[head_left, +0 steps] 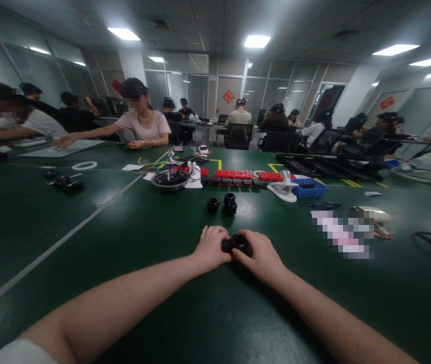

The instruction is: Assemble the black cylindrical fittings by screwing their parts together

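Both of my hands are on a black part point(240, 241) low over the green table. It has a round, ring-like top with a dark opening and a flatter portion toward the left; its exact kind I cannot tell. My left hand point(211, 247) is closed on the left portion, palm down. Around the ring's right side curls my right hand point(264, 253), its thumb in front. Just beyond my hands stand three short black round pieces with open tops: one black round piece point(212, 205) at the left, another point(229, 197) behind, and a third point(231, 208) at the right.
Farther back are a black round dish point(170, 179), red blocks in a row point(234, 174), a white clamp-like stand point(284, 188) and a blue bin point(309, 188). Small black parts point(72, 186) lie left. A co-worker point(145, 124) reaches over a pale board point(63, 147).
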Action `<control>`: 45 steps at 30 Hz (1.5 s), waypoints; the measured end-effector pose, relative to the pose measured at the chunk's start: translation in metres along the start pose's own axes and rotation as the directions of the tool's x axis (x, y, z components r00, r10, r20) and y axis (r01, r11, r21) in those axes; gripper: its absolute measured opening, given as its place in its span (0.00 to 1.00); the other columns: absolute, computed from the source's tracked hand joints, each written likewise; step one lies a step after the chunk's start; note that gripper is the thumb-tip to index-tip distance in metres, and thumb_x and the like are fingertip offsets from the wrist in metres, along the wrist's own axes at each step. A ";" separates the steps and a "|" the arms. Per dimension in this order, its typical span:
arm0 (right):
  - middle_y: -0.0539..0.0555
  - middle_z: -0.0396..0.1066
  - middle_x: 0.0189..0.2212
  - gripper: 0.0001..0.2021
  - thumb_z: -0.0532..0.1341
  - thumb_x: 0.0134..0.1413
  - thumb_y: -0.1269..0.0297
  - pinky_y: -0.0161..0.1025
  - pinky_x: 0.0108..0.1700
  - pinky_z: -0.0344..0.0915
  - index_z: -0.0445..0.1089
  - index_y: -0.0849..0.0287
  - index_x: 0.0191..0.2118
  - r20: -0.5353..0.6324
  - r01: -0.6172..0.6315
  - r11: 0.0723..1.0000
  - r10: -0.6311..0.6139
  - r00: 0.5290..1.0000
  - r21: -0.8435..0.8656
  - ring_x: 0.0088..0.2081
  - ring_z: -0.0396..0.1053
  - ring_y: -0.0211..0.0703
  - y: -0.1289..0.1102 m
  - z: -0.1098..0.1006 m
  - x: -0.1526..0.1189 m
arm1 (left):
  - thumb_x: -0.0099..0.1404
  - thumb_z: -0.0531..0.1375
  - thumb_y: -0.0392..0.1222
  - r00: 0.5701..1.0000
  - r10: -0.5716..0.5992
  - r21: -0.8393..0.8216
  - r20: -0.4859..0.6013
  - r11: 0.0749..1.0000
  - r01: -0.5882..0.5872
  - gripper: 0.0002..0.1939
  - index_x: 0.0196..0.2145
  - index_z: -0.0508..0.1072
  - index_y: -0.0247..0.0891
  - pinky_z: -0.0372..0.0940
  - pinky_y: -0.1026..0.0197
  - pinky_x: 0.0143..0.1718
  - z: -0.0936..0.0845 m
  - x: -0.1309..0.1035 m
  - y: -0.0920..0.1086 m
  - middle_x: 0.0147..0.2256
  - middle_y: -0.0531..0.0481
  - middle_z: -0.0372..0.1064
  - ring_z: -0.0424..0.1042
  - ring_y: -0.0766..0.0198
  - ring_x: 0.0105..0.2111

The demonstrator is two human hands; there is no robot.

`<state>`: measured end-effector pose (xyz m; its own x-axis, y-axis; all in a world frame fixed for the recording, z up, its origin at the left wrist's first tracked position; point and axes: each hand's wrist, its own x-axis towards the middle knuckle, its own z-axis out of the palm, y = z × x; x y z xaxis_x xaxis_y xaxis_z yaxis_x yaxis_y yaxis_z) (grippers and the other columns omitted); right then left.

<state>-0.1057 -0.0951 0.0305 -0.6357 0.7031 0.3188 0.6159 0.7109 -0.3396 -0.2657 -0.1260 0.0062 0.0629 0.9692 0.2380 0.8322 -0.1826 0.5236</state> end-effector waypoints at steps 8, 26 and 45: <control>0.54 0.65 0.33 0.17 0.59 0.44 0.57 0.41 0.38 0.59 0.66 0.56 0.42 0.042 0.009 0.999 -0.008 0.999 -0.032 0.37 0.62 0.44 0.006 -0.006 0.003 | 0.42 0.62 0.55 1.000 0.002 0.008 0.003 1.000 -0.002 0.21 0.31 0.67 0.39 0.42 0.45 0.53 0.004 0.000 -0.003 0.39 0.50 0.62 0.59 0.56 0.44; 0.55 0.67 0.34 0.20 0.60 0.44 0.60 0.41 0.39 0.59 0.65 0.60 0.45 0.100 0.037 0.999 -0.034 0.994 -0.028 0.37 0.62 0.45 0.006 -0.012 0.005 | 0.43 0.60 0.58 0.999 0.031 0.009 -0.021 0.999 -0.031 0.22 0.31 0.67 0.38 0.43 0.45 0.52 0.005 0.000 -0.005 0.38 0.50 0.62 0.59 0.56 0.43; 0.56 0.66 0.39 0.27 0.62 0.40 0.56 0.46 0.42 0.59 0.59 0.60 0.48 -0.092 -0.009 1.000 0.007 0.996 -0.014 0.41 0.62 0.49 0.001 -0.001 0.002 | 0.44 0.61 0.54 1.000 0.019 -0.003 -0.002 1.000 -0.019 0.19 0.30 0.67 0.39 0.43 0.46 0.53 0.005 0.000 -0.005 0.39 0.50 0.62 0.58 0.56 0.44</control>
<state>-0.1063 -0.0928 0.0317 -0.5853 0.7071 0.3967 0.6280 0.7049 -0.3299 -0.2669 -0.1242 -0.0003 0.0773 0.9653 0.2494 0.8295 -0.2011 0.5211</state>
